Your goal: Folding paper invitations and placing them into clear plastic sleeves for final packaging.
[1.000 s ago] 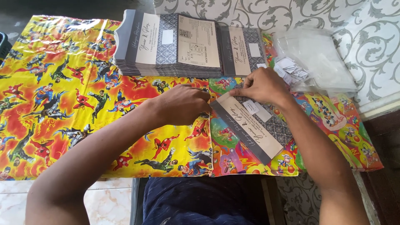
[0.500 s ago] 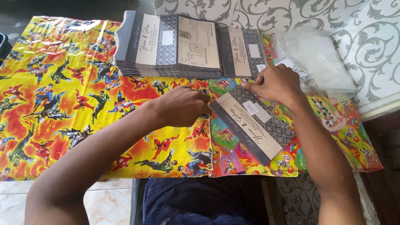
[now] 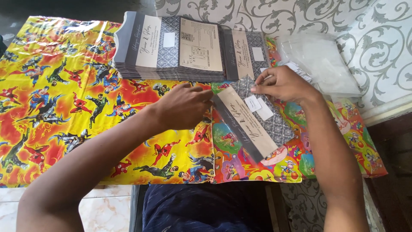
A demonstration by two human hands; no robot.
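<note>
A folded grey and beige paper sleeve [image 3: 253, 120] with a patterned panel and white stickers lies slanted on the colourful cartoon-print sheet [image 3: 64, 107]. My left hand [image 3: 184, 105] rests on its near-left end, fingers curled. My right hand [image 3: 283, 83] pinches its far upper edge. Behind them lies a thick stack of flat, unfolded sleeves [image 3: 171, 49] of the same kind.
A second, smaller pile of folded sleeves [image 3: 246, 53] sits right of the stack. Clear plastic bags [image 3: 319, 62] with white slips lie at the far right. A patterned grey and white surface [image 3: 377, 38] runs behind. My dark blue lap [image 3: 206, 208] is below the table edge.
My right hand has shifted up and slightly back along the sleeve's far edge. The sleeve has tilted a little. My left hand stays on the left end.
</note>
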